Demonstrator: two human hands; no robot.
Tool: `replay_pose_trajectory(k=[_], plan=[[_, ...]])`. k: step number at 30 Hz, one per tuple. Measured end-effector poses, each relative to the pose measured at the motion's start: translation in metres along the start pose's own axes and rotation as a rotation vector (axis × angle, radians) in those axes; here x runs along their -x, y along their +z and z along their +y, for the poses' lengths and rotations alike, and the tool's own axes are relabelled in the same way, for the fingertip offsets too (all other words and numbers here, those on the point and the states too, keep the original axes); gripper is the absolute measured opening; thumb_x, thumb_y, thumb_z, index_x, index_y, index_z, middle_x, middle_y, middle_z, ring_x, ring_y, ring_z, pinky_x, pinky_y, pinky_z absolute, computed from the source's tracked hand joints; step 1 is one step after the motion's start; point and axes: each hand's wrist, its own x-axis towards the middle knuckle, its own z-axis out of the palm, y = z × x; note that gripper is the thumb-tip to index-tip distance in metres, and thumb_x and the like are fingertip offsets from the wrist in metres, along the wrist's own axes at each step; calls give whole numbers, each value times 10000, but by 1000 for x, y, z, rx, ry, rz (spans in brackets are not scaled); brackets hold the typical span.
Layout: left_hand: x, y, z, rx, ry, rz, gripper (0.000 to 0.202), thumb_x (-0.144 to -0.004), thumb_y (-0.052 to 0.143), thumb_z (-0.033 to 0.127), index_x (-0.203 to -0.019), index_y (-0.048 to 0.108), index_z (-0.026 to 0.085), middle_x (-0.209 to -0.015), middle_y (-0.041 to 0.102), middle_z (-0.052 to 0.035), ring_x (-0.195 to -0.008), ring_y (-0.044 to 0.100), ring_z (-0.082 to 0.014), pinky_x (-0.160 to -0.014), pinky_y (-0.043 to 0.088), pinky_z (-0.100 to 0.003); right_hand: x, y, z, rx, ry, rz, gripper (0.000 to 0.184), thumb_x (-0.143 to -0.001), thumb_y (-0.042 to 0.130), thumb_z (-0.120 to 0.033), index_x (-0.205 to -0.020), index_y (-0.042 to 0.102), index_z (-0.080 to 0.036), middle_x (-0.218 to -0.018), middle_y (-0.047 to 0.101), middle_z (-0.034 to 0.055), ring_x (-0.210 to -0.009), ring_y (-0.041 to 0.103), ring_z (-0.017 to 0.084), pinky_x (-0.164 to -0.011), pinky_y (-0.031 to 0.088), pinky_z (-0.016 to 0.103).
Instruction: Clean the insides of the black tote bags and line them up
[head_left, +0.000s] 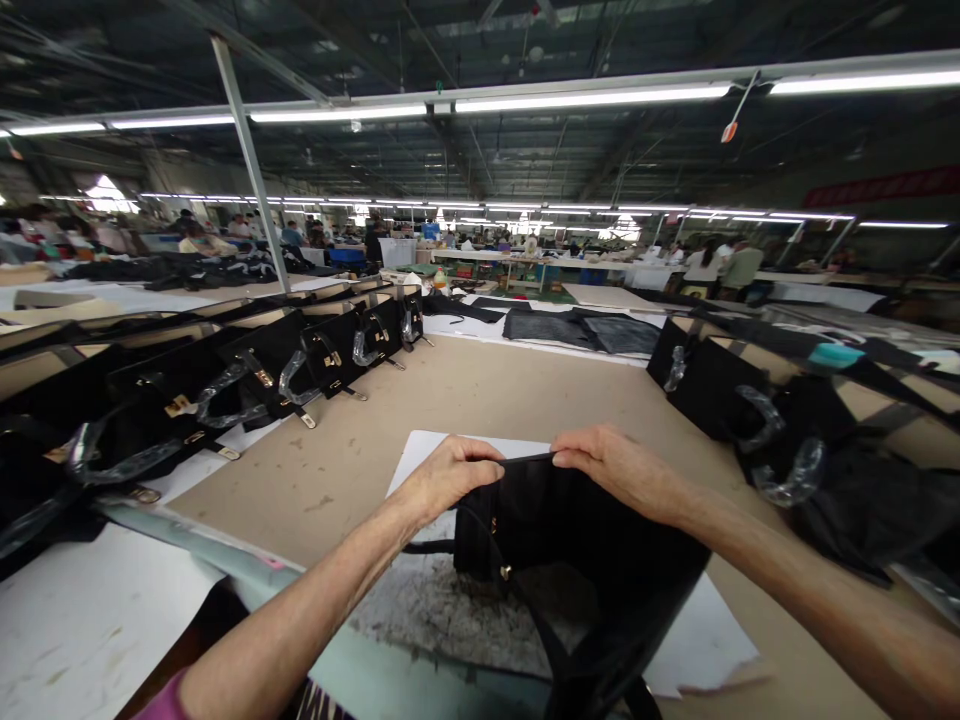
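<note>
A black handbag with small gold-coloured metal fittings and a dangling strap stands in front of me, over a white sheet on the table. My left hand pinches the left part of its top edge between thumb and fingers. On the same edge, a little to the right, my right hand grips with the thumb on the near side. The fingers of both hands are partly hidden behind the bag. Beneath it lies a worn, stained grey patch.
A row of black handbags with plastic-wrapped handles lines the table's left side. More black bags stand at the right. Flat black pieces lie at the far end of the brown board. People are in the background.
</note>
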Motion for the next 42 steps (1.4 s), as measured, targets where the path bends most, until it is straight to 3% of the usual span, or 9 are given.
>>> replay_pose_trajectory(k=[6, 14, 23, 35, 42], plan=[[-4, -3, 6, -97, 23, -53, 248, -654, 501, 239, -823, 647, 130, -614, 544, 14, -549, 416, -85, -519, 298, -188, -2, 2, 1, 22, 7, 13, 285, -828, 359, -327, -701, 583, -206, -635, 574, -3, -622, 503, 141, -586, 351, 234], [-4, -3, 5, -109, 37, -55, 253, -664, 482, 239, -826, 639, 125, -623, 542, 18, -552, 415, -83, -509, 298, -184, -7, 1, -8, -54, -48, 2, 227, -801, 434, -368, -878, 615, -255, -784, 633, -20, -726, 539, 151, -679, 349, 252], [-2, -2, 4, -186, 102, -60, 241, -687, 461, 229, -810, 634, 115, -617, 516, 19, -537, 375, -71, -489, 274, -174, -12, 8, -11, 41, -80, 18, 274, -828, 391, -337, -694, 595, -212, -587, 557, -26, -577, 479, 116, -550, 298, 212], [-4, -5, -2, -191, 135, -45, 255, -716, 476, 302, -788, 635, 116, -571, 457, 30, -529, 341, -71, -501, 260, -189, -21, 7, -18, 15, -77, -4, 282, -807, 412, -327, -611, 561, -191, -504, 430, -44, -509, 385, 92, -505, 261, 196], [-2, -2, -8, 0, -17, 59, 259, -660, 560, 356, -663, 604, 101, -511, 397, 34, -484, 300, -62, -461, 201, -206, -27, 5, -21, -51, -32, -75, 235, -760, 440, -313, -587, 533, -184, -490, 388, -60, -495, 365, 78, -505, 248, 195]])
